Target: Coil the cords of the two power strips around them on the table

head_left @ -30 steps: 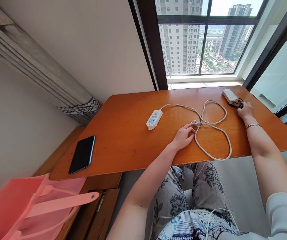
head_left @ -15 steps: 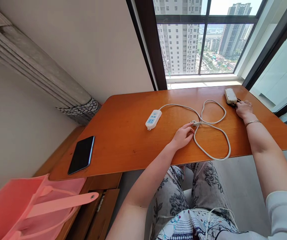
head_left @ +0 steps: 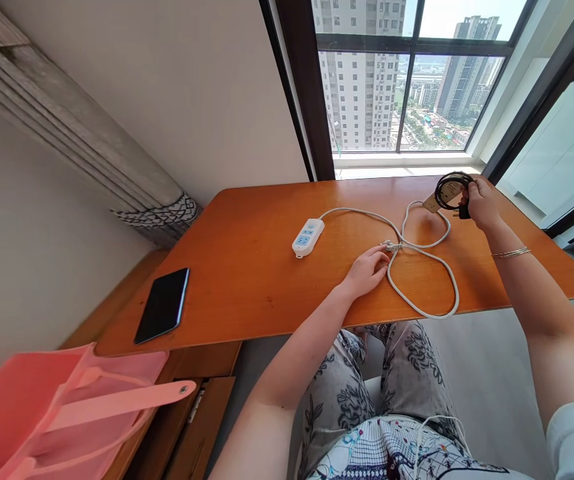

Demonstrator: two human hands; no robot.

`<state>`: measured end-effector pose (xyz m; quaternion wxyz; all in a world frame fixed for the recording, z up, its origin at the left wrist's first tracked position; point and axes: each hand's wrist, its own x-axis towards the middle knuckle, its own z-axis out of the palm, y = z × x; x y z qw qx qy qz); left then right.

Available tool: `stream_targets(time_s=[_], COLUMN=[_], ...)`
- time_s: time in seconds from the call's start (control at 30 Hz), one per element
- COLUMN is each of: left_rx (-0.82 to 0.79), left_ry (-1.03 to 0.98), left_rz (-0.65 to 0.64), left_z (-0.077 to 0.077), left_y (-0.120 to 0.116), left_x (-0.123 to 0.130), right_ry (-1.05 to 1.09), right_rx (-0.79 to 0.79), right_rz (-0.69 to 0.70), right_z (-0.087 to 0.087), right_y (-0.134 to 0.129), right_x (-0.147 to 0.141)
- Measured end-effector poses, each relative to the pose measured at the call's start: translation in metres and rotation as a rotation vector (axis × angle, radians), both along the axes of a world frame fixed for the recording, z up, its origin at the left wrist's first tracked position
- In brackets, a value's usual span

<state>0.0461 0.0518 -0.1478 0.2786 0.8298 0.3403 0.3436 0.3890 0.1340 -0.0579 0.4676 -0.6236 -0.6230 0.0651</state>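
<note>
My right hand is closed on a coiled black cable, raised above the table's back right part. A cream-coloured block shows behind and through the coil; whether it hangs from the cable cannot be made out. My left hand rests on the table, its fingertips at the plug end of a white cord, which lies in loops gathered at the middle. That cord runs left to a white power strip with blue sockets.
The orange-brown wooden table carries a black phone at its left end. A pink bag sits below that end. Behind the table is a window; a tied curtain hangs at the left.
My right hand has risen and moved slightly left with the black cable, which was at the table's surface. The cream block has also shifted left. My left hand has stayed in place.
</note>
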Motion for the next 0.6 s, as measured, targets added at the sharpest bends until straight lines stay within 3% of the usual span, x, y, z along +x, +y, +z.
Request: stream_targets(time_s=[0.1, 0.27, 0.33, 0.43, 0.53, 0.6], left_rx=[-0.018, 0.034, 0.094, 0.110, 0.078, 0.071], left_ry=[-0.135, -0.416, -0.497, -0.545, -0.454, -0.367], left_rz=[0.067, 0.257, 0.238, 0.104, 0.003, 0.030], left_z=[-0.003, 0.014, 0.024, 0.032, 0.034, 0.037], left_y=[0.003, 0.028, 0.040, 0.051, 0.046, 0.037], left_x=[0.001, -0.008, -0.015, -0.026, -0.034, -0.037], right_ry=[0.444, 0.651, 0.677, 0.703, 0.707, 0.720], right_rx=[-0.055, -0.081, -0.134, -0.244, -0.342, -0.376], right_rz=[0.272, 0.563, 0.656, 0.791, 0.876, 0.902], right_z=[0.014, 0.020, 0.020, 0.015, 0.007, 0.002], right_y=[-0.016, -0.048, -0.058, -0.069, -0.074, -0.075], right_x=[-0.041, -0.119, -0.143, -0.167, -0.180, -0.182])
